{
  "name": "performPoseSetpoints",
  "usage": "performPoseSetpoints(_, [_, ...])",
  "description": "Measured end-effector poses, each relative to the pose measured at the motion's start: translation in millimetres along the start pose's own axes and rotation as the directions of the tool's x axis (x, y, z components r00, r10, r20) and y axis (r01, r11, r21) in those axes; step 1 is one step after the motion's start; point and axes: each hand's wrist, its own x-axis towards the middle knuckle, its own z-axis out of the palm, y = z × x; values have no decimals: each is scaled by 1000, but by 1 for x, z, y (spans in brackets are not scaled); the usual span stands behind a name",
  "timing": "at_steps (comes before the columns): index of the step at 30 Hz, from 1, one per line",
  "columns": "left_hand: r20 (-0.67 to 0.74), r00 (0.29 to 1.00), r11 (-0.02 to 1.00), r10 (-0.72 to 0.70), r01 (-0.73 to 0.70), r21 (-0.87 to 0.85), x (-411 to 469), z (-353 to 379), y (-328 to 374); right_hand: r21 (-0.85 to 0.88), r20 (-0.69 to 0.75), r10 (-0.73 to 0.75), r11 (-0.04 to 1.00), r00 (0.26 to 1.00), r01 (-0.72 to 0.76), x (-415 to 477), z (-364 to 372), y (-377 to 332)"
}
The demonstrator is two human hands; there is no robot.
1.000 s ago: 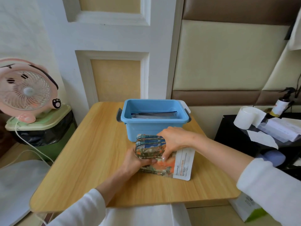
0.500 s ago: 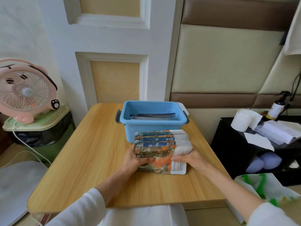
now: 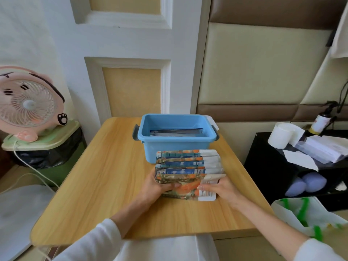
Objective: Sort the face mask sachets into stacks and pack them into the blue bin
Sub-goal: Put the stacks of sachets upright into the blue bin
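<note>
1 stack of face mask sachets (image 3: 188, 166), ctr frame, on wooden table (image 3: 103, 176), just in front of 1 blue bin (image 3: 169, 146). Approx 6 fanned edges show; exact no. unclear. L hand (image 3: 156, 187) grips stack's left end, R hand (image 3: 224, 189) its right end, thumbs across the front. Flat sachets (image 3: 177, 131) lie inside bin, count unclear. 1 pink fan (image 3: 28, 104) far left; 1 paper roll (image 3: 280, 134) & 1 spray bottle (image 3: 320, 123) at right.

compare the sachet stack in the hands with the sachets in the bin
The held stack sits in front of the blue bin, gripped at its ends by the left hand and right hand; the bin sachets lie inside, untouched. The held stack is printed orange, teal and blue with white ends; the bin sachets look dark blue and silvery. The held stack rises tall; the bin sachets sit low, below the rim. Both are flat packets.
</note>
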Motion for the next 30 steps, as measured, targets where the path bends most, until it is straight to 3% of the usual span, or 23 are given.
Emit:
performPoseSetpoints(4, [-21,998,998,64,-64,1,2,3,4,29,-72,-49,998,996,51,2,-1,-8])
performPoseSetpoints(11, [82,996,998,39,-43,54,0,-2,2,-191,-53,23,981,998,-33,-6,-1,5])
performPoseSetpoints(17, [13,999,998,51,-52,38,1,2,2,-108,-86,1,994,996,-11,-4,-2,2])
performPoseSetpoints(22, [53,998,998,29,-32,46,0,3,5,-60,-86,33,997,996,-38,-7,2,-1])
performPoseSetpoints(26, [32,998,999,48,-48,18,-1,4,5,-55,14,-8,998,1000,9,-3,-7,-19])
performPoseSetpoints(28, [18,999,999,50,-50,2,-2,4,6,-197,41,-115,973,993,121,-1,-15,-44])
performPoseSetpoints(29, [19,999,999,49,-49,-2,-2,4,6,-396,72,-178,898,981,192,0,-16,-59])
performPoseSetpoints(30, [21,999,999,49,-49,-3,-2,4,6,-652,132,-224,714,966,255,1,-16,-70])
